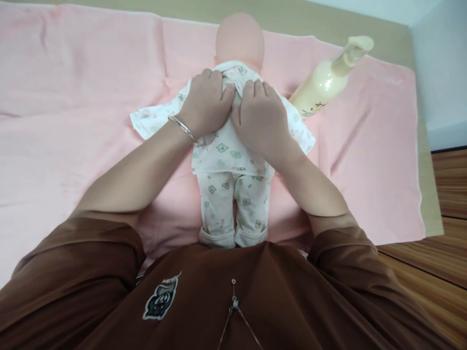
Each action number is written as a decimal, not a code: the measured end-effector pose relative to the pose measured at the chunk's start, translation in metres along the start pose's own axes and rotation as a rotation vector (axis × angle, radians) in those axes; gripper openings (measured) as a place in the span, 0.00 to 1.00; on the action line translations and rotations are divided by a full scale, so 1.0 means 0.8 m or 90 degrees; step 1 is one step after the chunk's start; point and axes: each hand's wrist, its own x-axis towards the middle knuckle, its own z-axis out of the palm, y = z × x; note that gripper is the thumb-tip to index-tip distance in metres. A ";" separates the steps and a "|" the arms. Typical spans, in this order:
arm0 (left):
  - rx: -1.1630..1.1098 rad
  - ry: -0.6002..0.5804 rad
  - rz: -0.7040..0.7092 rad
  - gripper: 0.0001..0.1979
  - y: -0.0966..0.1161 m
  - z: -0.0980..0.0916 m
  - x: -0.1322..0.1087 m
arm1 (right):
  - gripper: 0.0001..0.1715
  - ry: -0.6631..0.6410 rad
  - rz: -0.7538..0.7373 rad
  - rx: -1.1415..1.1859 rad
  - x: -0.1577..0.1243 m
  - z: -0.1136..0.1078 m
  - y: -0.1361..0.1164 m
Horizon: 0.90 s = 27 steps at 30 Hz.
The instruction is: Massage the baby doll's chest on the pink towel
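A doll (240,41) lies on a pink cloth (91,73) spread over a desk (388,36), straight in front of the person, its smooth, bald head at the far end and its legs toward the person's body. It wears a white shirt (233,158) with small printed figures, the sleeves spread out to both sides, and matching trousers (219,197) with turned-up cuffs. The left hand (207,104), with a silvery bracelet (183,129) at the wrist, is curled closed on the upper part of the shirt, just below the head. The right hand (260,119) grasps the cloth close beside it, fingers bent and tips hidden; the two thumbs are near each other, and the fabric is folded between the hands. Beyond the right hand is a pale yellow bottle (324,85) with a dispenser top, slanting in the view, its lower end partly hidden by the shirt. The person wears a brown top (277,301) with a dark patch (160,299) and a thin necklace (235,305). Wood-grain flooring (450,194) shows past the desk's right edge.
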 end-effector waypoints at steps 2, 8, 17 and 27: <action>-0.024 0.033 -0.004 0.09 -0.006 0.011 0.001 | 0.21 -0.006 0.007 0.009 0.005 0.003 0.004; -0.063 0.130 -0.049 0.15 -0.024 0.045 0.005 | 0.22 -0.026 0.044 0.025 0.033 0.015 0.037; -0.046 0.114 -0.147 0.11 -0.014 0.044 0.004 | 0.24 0.021 0.052 -0.022 0.037 0.028 0.046; -0.154 0.249 -0.048 0.08 -0.008 0.044 -0.016 | 0.22 0.090 0.061 0.006 0.037 0.041 0.047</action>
